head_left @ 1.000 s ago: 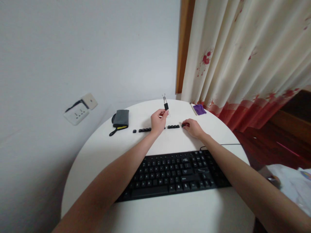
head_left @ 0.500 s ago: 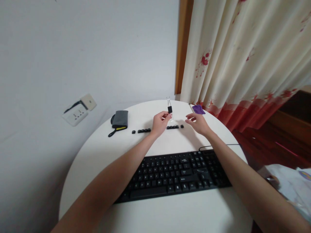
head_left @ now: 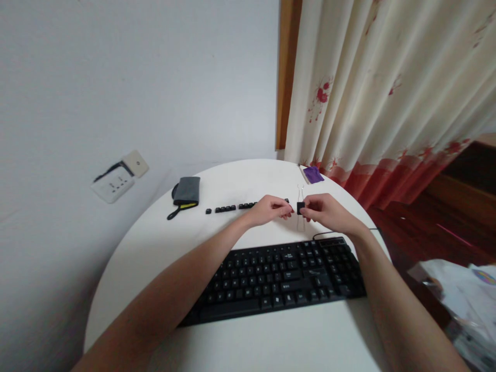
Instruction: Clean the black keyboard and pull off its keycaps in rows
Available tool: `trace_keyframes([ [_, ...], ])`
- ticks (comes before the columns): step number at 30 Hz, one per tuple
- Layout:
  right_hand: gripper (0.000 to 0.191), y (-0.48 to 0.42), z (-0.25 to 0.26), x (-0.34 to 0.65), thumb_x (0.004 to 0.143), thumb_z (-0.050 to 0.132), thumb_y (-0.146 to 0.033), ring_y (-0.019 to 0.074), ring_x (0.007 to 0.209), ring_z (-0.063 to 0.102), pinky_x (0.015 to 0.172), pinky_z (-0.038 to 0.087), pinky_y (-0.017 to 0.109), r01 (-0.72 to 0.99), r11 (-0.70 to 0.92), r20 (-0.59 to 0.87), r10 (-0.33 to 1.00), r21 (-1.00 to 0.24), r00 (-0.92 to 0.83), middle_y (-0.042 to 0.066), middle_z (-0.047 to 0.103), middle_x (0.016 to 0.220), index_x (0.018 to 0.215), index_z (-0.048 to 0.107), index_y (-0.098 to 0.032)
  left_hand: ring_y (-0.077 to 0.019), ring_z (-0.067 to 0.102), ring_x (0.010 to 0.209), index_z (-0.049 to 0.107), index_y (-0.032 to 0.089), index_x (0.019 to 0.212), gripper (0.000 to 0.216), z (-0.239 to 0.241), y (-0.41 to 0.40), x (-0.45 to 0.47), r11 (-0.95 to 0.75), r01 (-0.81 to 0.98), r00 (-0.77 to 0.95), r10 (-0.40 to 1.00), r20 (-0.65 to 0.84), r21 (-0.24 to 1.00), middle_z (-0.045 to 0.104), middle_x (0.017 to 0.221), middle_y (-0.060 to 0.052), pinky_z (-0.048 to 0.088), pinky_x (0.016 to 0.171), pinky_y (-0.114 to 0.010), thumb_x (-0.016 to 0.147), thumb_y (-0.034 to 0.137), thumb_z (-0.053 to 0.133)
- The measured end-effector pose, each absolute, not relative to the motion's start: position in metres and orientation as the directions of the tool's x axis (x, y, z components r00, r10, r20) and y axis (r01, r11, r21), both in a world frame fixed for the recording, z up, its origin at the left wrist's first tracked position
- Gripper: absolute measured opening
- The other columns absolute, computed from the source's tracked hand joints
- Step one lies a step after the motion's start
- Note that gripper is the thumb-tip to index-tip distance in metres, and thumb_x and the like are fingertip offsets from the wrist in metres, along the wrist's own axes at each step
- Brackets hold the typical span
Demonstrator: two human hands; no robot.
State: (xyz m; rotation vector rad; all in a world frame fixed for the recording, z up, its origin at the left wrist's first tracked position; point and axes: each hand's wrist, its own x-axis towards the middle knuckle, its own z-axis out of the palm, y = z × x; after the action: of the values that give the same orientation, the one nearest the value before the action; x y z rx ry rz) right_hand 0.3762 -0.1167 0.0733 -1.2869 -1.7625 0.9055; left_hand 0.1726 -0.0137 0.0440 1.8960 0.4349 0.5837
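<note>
My right hand (head_left: 324,212) pinches a wire keycap puller (head_left: 300,208) by its black middle block. Thin wire prongs stick out of the block at both ends, up and down in the view. Just left of the puller is my left hand (head_left: 271,211), its fingers curled together; whatever they may hold is hidden. Loose black keycaps (head_left: 225,208) lie in a row on the white table (head_left: 155,274), partly behind my left hand. Nearer to me lies a black keyboard (head_left: 267,281), below both hands and partly covered by my left forearm.
A grey pouch (head_left: 187,190) with a black loop rests at the left back of the table. A purple cloth (head_left: 313,174) lies at the right back edge. The keyboard cable (head_left: 325,233) runs right. Wall and curtain (head_left: 349,103) stand behind the table; a plastic bag (head_left: 453,294) is at the right.
The keycap puller has passed from my left hand to my right hand and is now farther right and closer to me. My left hand has moved right, and my right hand has closed.
</note>
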Motion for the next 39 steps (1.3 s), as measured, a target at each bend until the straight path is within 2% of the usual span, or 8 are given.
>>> trace_keyframes([
  [6, 0.023, -0.129, 0.076, 0.394, 0.081, 0.069, -0.037, 0.0148, 0.062, 0.062, 0.062, 0.048, 0.026, 0.399, 0.122, -0.029, 0.936, -0.909, -0.351, 0.004, 0.071, 0.068, 0.075, 0.072, -0.015, -0.0144, 0.067, 0.075, 0.075, 0.016, 0.083, 0.016, 0.036, -0.009, 0.174, -0.489, 0.115, 0.786, 0.577, 0.222, 0.865, 0.074, 0.080, -0.007, 0.051, 0.071, -0.027, 0.087, 0.024, 0.061],
  [10, 0.020, -0.133, 0.078, 0.393, 0.079, 0.071, -0.034, 0.0154, 0.064, 0.063, 0.062, 0.047, 0.026, 0.406, 0.075, -0.124, 0.888, -0.911, -0.443, 0.005, 0.074, 0.072, 0.076, 0.075, -0.014, -0.0150, 0.066, 0.074, 0.075, 0.016, 0.082, 0.016, 0.036, -0.008, 0.174, -0.509, 0.128, 0.773, 0.590, 0.236, 0.851, 0.075, 0.080, -0.007, 0.050, 0.068, -0.026, 0.086, 0.025, 0.063],
  [15, 0.012, -0.137, 0.081, 0.390, 0.076, 0.071, -0.028, 0.0134, 0.060, 0.059, 0.055, 0.040, 0.024, 0.483, 0.113, -0.141, 0.876, -0.868, -0.461, 0.001, 0.071, 0.069, 0.073, 0.072, -0.016, -0.0157, 0.067, 0.076, 0.075, 0.016, 0.081, 0.016, 0.038, -0.009, 0.174, -0.505, 0.136, 0.777, 0.588, 0.225, 0.852, 0.075, 0.081, -0.008, 0.051, 0.070, -0.027, 0.086, 0.026, 0.063],
  [19, 0.013, -0.133, 0.076, 0.385, 0.080, 0.067, -0.030, 0.0157, 0.065, 0.064, 0.058, 0.045, 0.025, 0.435, 0.064, -0.142, 0.894, -0.898, -0.425, 0.002, 0.073, 0.072, 0.077, 0.066, -0.017, -0.0157, 0.067, 0.075, 0.076, 0.017, 0.082, 0.017, 0.038, -0.010, 0.174, -0.526, 0.130, 0.791, 0.566, 0.232, 0.841, 0.075, 0.081, -0.007, 0.051, 0.070, -0.028, 0.086, 0.025, 0.061],
  [26, 0.019, -0.120, 0.058, 0.377, 0.088, 0.059, -0.036, 0.0161, 0.057, 0.065, 0.052, 0.049, 0.026, 0.420, 0.052, -0.117, 0.923, -0.906, -0.367, 0.004, 0.071, 0.068, 0.081, 0.053, -0.020, -0.0166, 0.069, 0.082, 0.076, 0.018, 0.093, 0.019, 0.041, -0.012, 0.172, -0.467, 0.059, 0.852, 0.484, 0.199, 0.882, 0.076, 0.089, -0.008, 0.052, 0.075, -0.030, 0.089, 0.030, 0.061],
  [32, 0.026, -0.103, 0.046, 0.372, 0.089, 0.061, -0.041, 0.0147, 0.060, 0.065, 0.058, 0.053, 0.028, 0.361, 0.206, 0.161, 0.976, -0.910, -0.149, 0.006, 0.071, 0.070, 0.080, 0.055, -0.017, -0.0158, 0.068, 0.077, 0.071, 0.015, 0.100, 0.023, 0.036, -0.014, 0.177, -0.302, 0.056, 0.861, 0.497, 0.107, 0.952, 0.075, 0.089, -0.009, 0.053, 0.070, -0.028, 0.083, 0.030, 0.071],
  [35, 0.030, -0.098, 0.040, 0.367, 0.088, 0.062, -0.045, 0.0150, 0.060, 0.066, 0.059, 0.054, 0.028, 0.313, 0.222, 0.205, 0.975, -0.923, -0.087, 0.005, 0.070, 0.069, 0.076, 0.052, -0.019, -0.0158, 0.069, 0.077, 0.069, 0.014, 0.091, 0.019, 0.032, -0.013, 0.179, -0.258, 0.033, 0.879, 0.468, 0.095, 0.966, 0.074, 0.086, -0.008, 0.054, 0.072, -0.029, 0.079, 0.028, 0.074],
  [39, 0.033, -0.094, 0.036, 0.363, 0.085, 0.064, -0.048, 0.0146, 0.060, 0.065, 0.058, 0.054, 0.028, 0.266, 0.225, 0.229, 0.973, -0.937, -0.018, 0.004, 0.069, 0.069, 0.076, 0.052, -0.019, -0.0176, 0.070, 0.079, 0.069, 0.014, 0.096, 0.027, 0.031, -0.011, 0.178, -0.199, -0.014, 0.866, 0.488, 0.111, 0.980, 0.074, 0.086, -0.009, 0.056, 0.074, -0.032, 0.074, 0.025, 0.079],
])
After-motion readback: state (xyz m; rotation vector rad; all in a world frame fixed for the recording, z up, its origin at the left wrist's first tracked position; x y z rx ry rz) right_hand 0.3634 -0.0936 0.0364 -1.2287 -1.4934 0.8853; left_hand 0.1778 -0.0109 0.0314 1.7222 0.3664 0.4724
